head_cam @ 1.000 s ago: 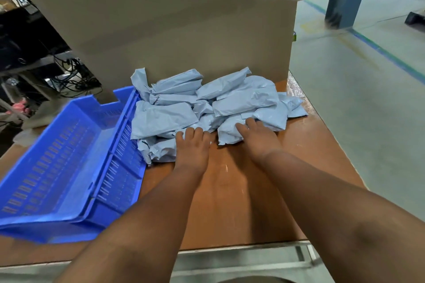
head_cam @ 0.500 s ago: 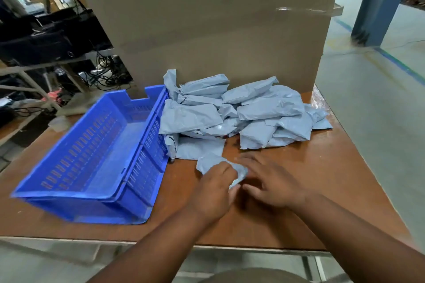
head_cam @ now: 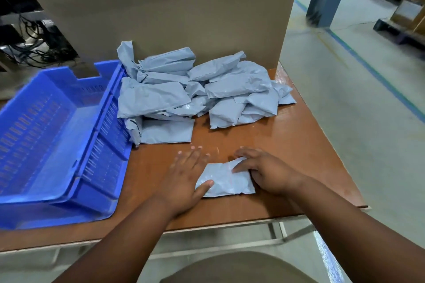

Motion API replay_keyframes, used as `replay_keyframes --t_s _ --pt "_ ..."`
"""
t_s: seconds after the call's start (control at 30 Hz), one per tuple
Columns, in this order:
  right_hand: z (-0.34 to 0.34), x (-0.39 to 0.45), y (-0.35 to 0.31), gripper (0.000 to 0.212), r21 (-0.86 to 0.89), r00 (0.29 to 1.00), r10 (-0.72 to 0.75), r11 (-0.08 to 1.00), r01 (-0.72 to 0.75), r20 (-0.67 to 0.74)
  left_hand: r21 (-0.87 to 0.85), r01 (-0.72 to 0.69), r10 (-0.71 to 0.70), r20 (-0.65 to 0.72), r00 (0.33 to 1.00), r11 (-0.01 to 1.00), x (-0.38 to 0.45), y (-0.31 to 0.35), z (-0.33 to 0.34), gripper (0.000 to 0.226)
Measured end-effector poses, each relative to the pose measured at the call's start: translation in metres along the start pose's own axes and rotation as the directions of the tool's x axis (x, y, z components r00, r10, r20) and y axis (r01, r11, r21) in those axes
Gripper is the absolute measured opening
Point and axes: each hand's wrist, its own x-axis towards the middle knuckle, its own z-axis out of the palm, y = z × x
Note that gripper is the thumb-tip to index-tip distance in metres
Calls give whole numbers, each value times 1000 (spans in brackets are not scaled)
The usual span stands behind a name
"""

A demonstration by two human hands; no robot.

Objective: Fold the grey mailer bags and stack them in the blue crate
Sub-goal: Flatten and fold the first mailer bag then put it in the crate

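I have one bag flat on the table near the front edge, and I judge the step is flattening it for a fold. To do it well I should press the air out toward the open side, line the edges up square, and crease firmly so it does not spring back in the crate. My left hand lies open and flat, palm down, fingers spread on the wood just left of the bag, with only the thumb resting on the bag's left edge. My right hand is curled over the bag's right end, fingers bent and pinning the far right corner down; whether they pinch a flap I cannot tell. So the bag sits between my two hands, touched by both. The pile of other bags waits beyond, against the box, and the crate stands empty to my left.
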Motion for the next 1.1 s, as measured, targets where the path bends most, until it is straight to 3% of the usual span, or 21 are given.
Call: replay_keyframes --t_s 0.07,0.17,0.23,0.3,0.4,0.63,0.87,1.1 --pt "-12 -1 -10 50 -5 996 35 999 -35 -79 60 28 -28 9 1000 998 0 11 3 75" --pt "-9 9 -39 45 -180 984 -63 983 32 -169 92 22 -12 -113 993 995 0 33 -5 66" --pt "11 20 -56 49 -305 984 -123 949 78 -132 97 25 -11 -145 989 995 0 45 -6 65" --pt "33 24 -57 55 -370 995 -75 928 44 -70 92 49 -42 -81 996 995 0 51 1 67" --pt "58 16 -44 63 -400 999 47 915 -54 -28 115 56 -58 9 998 992 -5 46 18 71" --pt "68 18 -40 64 -438 996 60 896 -80 -61 73 61 -64 29 998 995 -5 38 31 70" --pt "63 17 -44 68 -454 995 98 887 -87 -1 29 76 -78 86 993 997 -10 28 30 72" --pt "55 21 -56 79 -472 985 159 875 -108 68 20 257 -257 141 956 966 -47 -8 26 78"
